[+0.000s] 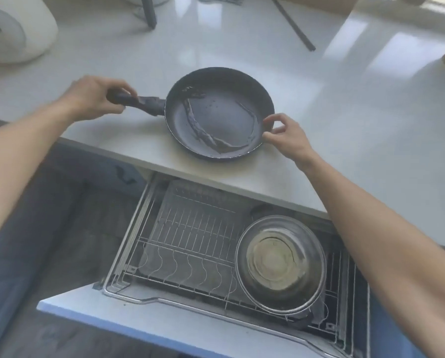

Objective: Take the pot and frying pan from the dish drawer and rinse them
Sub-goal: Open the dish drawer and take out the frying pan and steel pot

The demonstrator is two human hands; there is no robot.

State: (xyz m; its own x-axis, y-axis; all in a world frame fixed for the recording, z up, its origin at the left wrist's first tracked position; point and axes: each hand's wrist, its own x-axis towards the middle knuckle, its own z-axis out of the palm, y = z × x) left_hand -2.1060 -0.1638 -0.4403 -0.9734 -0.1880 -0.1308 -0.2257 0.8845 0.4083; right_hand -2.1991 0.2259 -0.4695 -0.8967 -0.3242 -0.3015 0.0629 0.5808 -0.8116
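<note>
A dark, round non-stick frying pan (219,113) is resting on the pale grey countertop (345,104), near its front edge. The left hand (92,98) is wrapping closed around the pan's black handle; the right hand (284,135) is pinching the opposite rim between thumb and forefinger, the other fingers curling loosely. Below, the pulled-out dish drawer (180,313) with its wire rack (190,244) is holding a round stainless-steel pot (281,264), seemingly upturned, at the right end.
</note>
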